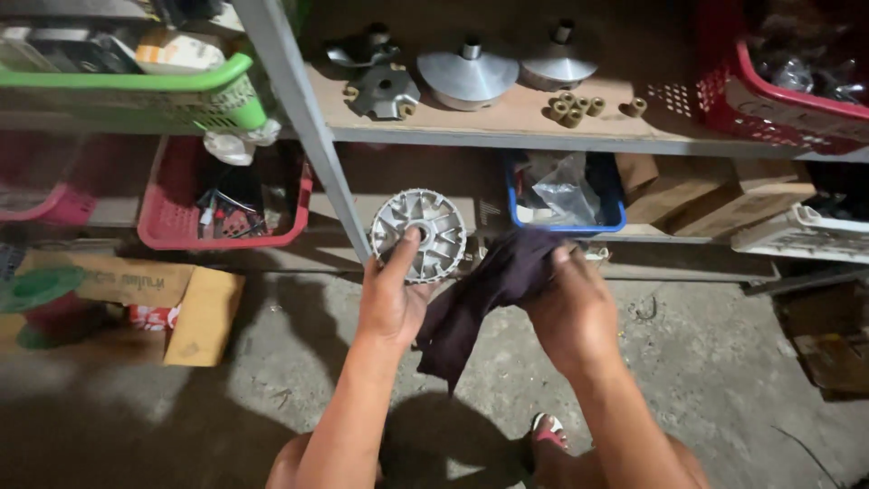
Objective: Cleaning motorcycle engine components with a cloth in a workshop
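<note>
The left hand [391, 294] grips a round finned metal disc [418, 234] by its lower edge, thumb pressed up across the face toward the hub, the other fingers hidden behind it. The disc stands upright above the fingers, face toward the camera. Just right of it, a dark cloth [493, 290] hangs between both hands, its long axis slanting down to the left. The right hand [572, 312] bunches the cloth's upper end, fingers curled tight around it. The cloth's top nearly touches the disc's right rim. The left hand is nearer the disc. Behind stand 2 shelves [507, 122] of parts.
</note>
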